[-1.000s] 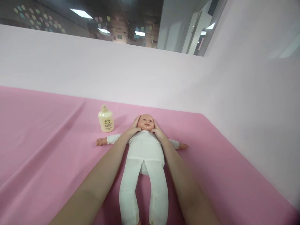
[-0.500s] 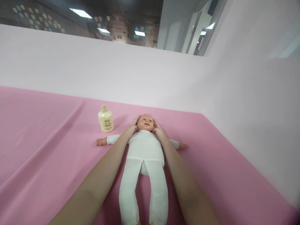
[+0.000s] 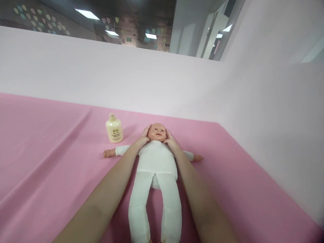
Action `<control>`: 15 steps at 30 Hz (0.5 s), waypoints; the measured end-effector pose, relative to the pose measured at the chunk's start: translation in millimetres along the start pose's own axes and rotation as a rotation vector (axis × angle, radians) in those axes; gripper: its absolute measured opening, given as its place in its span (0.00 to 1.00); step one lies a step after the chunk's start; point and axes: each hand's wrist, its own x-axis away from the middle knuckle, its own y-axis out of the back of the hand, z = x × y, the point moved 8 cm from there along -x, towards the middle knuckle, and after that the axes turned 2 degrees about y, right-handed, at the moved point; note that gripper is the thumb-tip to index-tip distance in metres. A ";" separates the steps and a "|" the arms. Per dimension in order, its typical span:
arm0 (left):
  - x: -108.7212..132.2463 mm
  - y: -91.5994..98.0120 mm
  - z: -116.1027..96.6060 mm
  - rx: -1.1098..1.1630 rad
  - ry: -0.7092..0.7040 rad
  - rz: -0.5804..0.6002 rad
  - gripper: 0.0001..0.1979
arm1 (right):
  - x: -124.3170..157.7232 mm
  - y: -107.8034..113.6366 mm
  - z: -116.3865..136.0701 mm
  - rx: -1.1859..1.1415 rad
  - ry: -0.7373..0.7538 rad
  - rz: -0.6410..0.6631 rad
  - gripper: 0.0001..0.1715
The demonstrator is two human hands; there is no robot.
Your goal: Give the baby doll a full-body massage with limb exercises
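A baby doll (image 3: pixel 158 158) with a hard plastic head and a white cloth body lies on its back, arms spread to both sides. My left hand (image 3: pixel 144 136) cups the side of the doll's head on the left, its thumb by the jaw. On the opposite side my right hand (image 3: pixel 170 138) holds the head in the same way, thumb near the chin. Both hands' fingers reach along the head and are partly hidden behind it. My forearms pass over the doll's arms.
A pale yellow pump bottle (image 3: pixel 114 130) stands left of the doll's head. Pink sheeting (image 3: pixel 63 152) with a long fold covers the surface. A white wall (image 3: pixel 113 74) rises behind, with a mirror or window (image 3: pixel 141 23) above, and another wall (image 3: pixel 278 101) bounds the right.
Both thumbs have shifted slightly down along the doll's jaw toward its neck. The doll and the bottle stay in place.
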 end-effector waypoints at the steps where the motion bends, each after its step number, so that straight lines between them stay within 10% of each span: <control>1: -0.7 0.4 1.0 0.001 -0.003 -0.004 0.51 | -1.3 -0.1 -0.4 -0.006 0.004 0.001 0.65; 15: -26.1 -6.7 16.7 0.058 0.048 -0.064 0.36 | -4.9 3.5 -4.6 0.061 0.041 0.023 0.62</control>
